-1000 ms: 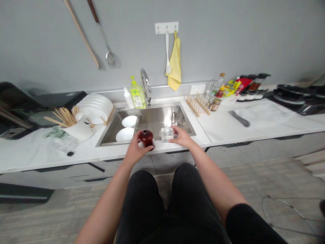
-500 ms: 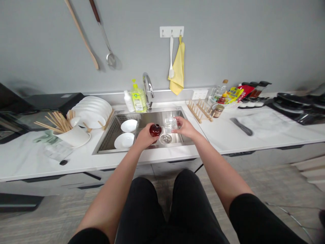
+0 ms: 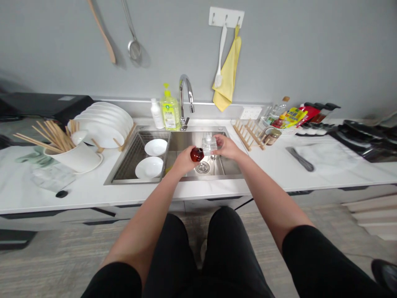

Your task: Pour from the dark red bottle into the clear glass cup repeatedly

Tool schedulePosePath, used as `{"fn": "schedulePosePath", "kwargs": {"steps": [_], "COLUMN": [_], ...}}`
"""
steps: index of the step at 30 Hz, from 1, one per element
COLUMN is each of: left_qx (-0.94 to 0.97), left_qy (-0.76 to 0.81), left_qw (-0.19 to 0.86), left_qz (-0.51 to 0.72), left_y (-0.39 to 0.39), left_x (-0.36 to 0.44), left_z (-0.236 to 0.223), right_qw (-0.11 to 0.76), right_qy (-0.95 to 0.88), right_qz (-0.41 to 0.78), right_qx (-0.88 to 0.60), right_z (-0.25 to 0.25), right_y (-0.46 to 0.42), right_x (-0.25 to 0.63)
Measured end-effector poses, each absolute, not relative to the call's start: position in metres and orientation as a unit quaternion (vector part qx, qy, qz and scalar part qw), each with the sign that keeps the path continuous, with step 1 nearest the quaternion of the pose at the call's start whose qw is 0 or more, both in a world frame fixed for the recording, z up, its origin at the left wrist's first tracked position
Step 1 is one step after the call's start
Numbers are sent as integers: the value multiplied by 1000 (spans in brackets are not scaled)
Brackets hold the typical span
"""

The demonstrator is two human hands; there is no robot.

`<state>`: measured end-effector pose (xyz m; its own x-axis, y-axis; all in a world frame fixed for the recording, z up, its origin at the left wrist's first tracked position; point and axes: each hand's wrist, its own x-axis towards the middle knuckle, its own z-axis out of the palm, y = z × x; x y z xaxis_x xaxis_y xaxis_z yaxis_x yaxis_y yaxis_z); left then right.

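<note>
Over the sink [image 3: 173, 179], my left hand [image 3: 183, 161] is closed round a small dark red-brown bottle [image 3: 197, 155]. The bottle leans to the right, and its uncapped neck faces the clear item in the other hand. My right hand [image 3: 228, 147] grips a clear, boxy glass bottle [image 3: 209, 145] by its right side. The two bottles are close together; I cannot tell whether they touch. The steel drain [image 3: 202, 167] lies below them. Two white bowls [image 3: 149, 167] rest in the rack on the sink's left side.
Behind the sink stand a faucet [image 3: 186, 95], a yellow-green soap bottle [image 3: 170, 111] and a white bottle [image 3: 157, 114]. White plates [image 3: 102, 124] and a pot of chopsticks [image 3: 72, 157] are on the left. A wooden rack [image 3: 249, 134] and a jar [image 3: 273, 137] are on the right.
My left hand has tipped the red-brown bottle to the right and brought it nearer the clear bottle. My right hand has lifted the clear bottle slightly. The camera view has shifted too.
</note>
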<state>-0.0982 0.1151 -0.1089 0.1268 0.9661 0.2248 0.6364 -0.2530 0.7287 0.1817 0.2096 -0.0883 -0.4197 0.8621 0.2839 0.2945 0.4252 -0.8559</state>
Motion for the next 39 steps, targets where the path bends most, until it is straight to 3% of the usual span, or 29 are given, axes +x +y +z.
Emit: {"fn": "schedulePosePath", "kwargs": {"steps": [19,39], "left_qx": [680,666], "left_qy": [587,592], "left_qw": [291,305], "left_qz": [329,336], "left_y": [135,131], "left_x": [-105,-106], "left_z": [-153,-145], "right_qw": [405,359], "right_qy": [-758,-815], "right_qz": [362,252], "right_qx": [-361,-377], "right_z": [-83,-63], "right_y": [242,226], "right_x": [146,135]}}
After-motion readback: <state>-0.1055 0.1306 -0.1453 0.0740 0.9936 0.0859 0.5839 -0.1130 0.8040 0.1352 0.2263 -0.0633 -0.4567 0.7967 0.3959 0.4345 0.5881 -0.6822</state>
